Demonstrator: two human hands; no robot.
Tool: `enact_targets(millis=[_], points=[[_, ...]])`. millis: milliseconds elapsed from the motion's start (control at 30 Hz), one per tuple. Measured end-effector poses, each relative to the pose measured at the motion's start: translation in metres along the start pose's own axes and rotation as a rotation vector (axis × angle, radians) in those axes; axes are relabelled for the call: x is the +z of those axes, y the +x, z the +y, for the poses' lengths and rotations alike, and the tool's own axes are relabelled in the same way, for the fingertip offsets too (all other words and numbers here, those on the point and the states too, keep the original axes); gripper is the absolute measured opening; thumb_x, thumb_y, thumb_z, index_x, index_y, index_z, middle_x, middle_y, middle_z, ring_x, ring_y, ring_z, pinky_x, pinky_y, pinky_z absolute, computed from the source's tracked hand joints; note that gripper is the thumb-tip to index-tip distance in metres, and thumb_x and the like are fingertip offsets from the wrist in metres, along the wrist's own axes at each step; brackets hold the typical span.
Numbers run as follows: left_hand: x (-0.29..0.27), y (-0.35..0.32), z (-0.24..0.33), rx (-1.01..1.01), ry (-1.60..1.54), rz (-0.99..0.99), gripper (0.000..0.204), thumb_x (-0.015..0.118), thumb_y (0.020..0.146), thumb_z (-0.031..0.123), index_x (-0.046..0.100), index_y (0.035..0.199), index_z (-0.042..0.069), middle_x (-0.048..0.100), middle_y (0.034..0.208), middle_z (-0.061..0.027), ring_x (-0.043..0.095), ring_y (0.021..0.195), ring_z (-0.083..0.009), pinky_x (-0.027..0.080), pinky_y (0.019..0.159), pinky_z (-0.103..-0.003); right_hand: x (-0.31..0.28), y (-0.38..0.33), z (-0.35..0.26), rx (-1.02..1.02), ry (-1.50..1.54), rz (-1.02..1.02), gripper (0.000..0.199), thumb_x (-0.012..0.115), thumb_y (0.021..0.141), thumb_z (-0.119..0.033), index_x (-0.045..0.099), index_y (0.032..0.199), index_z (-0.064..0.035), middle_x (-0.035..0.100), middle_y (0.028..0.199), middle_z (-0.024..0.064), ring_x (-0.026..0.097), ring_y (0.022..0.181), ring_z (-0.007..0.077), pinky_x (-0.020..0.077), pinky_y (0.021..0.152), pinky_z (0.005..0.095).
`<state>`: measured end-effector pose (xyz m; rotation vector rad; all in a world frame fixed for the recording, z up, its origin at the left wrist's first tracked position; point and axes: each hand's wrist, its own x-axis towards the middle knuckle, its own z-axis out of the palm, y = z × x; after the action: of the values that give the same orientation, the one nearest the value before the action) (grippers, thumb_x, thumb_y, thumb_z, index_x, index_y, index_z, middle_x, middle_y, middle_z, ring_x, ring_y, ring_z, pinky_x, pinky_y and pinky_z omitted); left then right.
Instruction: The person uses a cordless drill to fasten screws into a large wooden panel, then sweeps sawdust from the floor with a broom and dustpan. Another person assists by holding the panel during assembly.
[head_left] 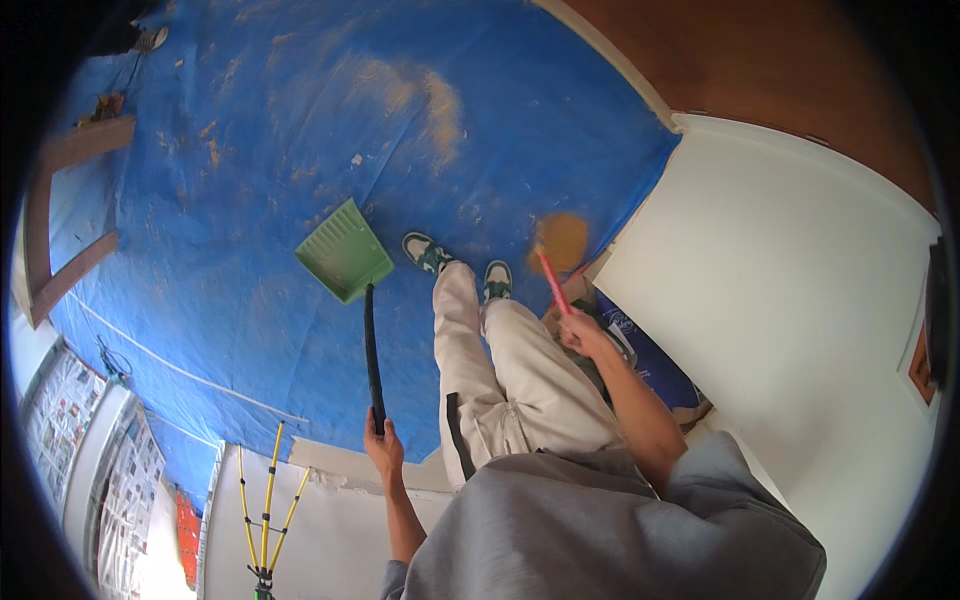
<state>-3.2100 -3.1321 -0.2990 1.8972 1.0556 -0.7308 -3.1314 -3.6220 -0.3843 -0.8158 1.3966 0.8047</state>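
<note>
My left hand (pixel 383 447) is closed around the black handle of a long-handled dustpan. The green pan (pixel 345 252) is tilted over the blue sheet, left of my shoes, and I see only a little dust in it. In my right hand (pixel 583 333) is the red handle of a broom (pixel 556 285), gripped partway along. A tan, blurred patch (pixel 565 243) lies at the far end of that handle; whether it is bristles or dust, I cannot make out.
Blue sheeting (pixel 250 180) covers the floor, with tan dust (pixel 440 115) scattered on it. A white wall (pixel 800 260) bounds the right, with bags (pixel 645 350) at its foot. A wooden frame (pixel 75 195) stands left. A yellow tripod (pixel 266 500) is at lower left. Another person's shoe (pixel 150 39) shows far left.
</note>
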Motion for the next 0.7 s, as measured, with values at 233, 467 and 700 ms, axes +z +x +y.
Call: enact_targets(millis=[233, 467, 700], points=[[-0.007, 0.001, -0.018, -0.08, -0.043, 0.052, 0.048, 0.064, 0.094, 0.01, 0.052, 0.137, -0.009, 0.06, 0.084, -0.0029, 0.051, 0.069, -0.0086, 0.042, 0.059, -0.024, 0.232, 0.016, -0.042, -0.067, -0.074, -0.19, 0.06, 0.052, 0.091, 0.001, 0.042, 0.145, -0.0255, 0.038, 0.063, -0.0052, 0.034, 0.046, 0.0051, 0.0288, 0.04, 0.0216], [-0.021, 0.024, -0.035, -0.122, -0.242, 0.102, 0.048, 0.064, 0.092, 0.008, 0.053, 0.135, -0.01, 0.059, 0.075, -0.0027, 0.05, 0.061, -0.0098, 0.041, 0.054, -0.026, 0.243, -0.094, -0.114, -0.139, -0.154, -0.366, 0.07, 0.052, 0.098, -0.001, 0.026, 0.159, -0.0205, 0.033, 0.057, -0.0061, 0.031, 0.042, 0.0056, 0.0274, 0.039, 0.0223], [-0.019, 0.012, -0.042, -0.156, -0.299, 0.115, 0.046, 0.064, 0.092, 0.006, 0.053, 0.135, -0.01, 0.057, 0.075, -0.0015, 0.05, 0.062, -0.0086, 0.042, 0.054, -0.025, 0.13, -0.271, -0.083, -0.024, -0.258, -0.026, 0.076, 0.047, 0.093, 0.003, 0.024, 0.16, -0.0259, 0.038, 0.064, -0.0041, 0.034, 0.044, 0.0052, 0.0326, 0.04, 0.0209]])
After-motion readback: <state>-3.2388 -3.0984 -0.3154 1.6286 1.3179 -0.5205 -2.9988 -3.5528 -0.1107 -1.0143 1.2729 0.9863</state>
